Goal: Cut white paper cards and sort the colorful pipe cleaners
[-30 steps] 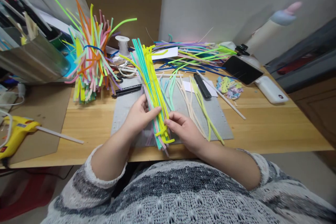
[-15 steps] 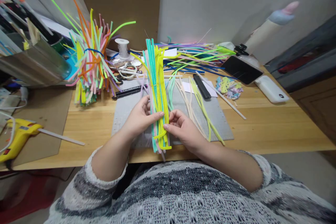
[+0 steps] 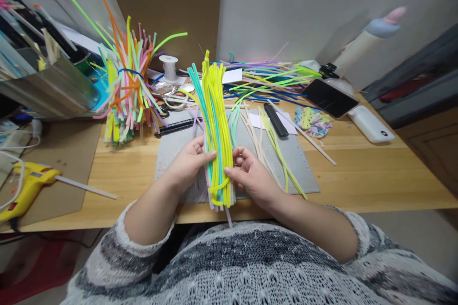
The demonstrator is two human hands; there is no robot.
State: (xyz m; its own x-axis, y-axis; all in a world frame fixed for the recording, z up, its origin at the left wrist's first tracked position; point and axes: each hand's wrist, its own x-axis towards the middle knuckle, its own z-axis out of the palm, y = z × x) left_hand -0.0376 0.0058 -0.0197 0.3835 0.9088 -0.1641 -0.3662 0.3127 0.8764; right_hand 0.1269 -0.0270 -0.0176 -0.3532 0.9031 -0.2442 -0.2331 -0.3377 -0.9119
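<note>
Between my hands stands a bundle of pipe cleaners (image 3: 219,128), mostly yellow and teal with some pale pink, tied near its lower end by a yellow one. My left hand (image 3: 191,164) grips its left side, thumb across the front. On the right side my right hand (image 3: 252,176) pinches it, thumb on the front and fingers curled at the edge. Parts of the fingers behind the bundle are hidden. Below it lies a grey mat (image 3: 300,171) with loose pale peach pipe cleaners (image 3: 255,136) and yellow-green pipe cleaners (image 3: 281,152).
A larger multicoloured bundle (image 3: 129,86) stands at left, near a yellow glue gun (image 3: 34,183) and a metal pen holder (image 3: 53,88). Loose strands, a white spool (image 3: 168,67) and scissors (image 3: 175,99) lie behind. To the right are a phone (image 3: 331,96) and a white device (image 3: 371,124).
The bundle has turned between my hands, so more yellow strands face me and the teal ones fan to the left. Both hands keep their hold in nearly the same place.
</note>
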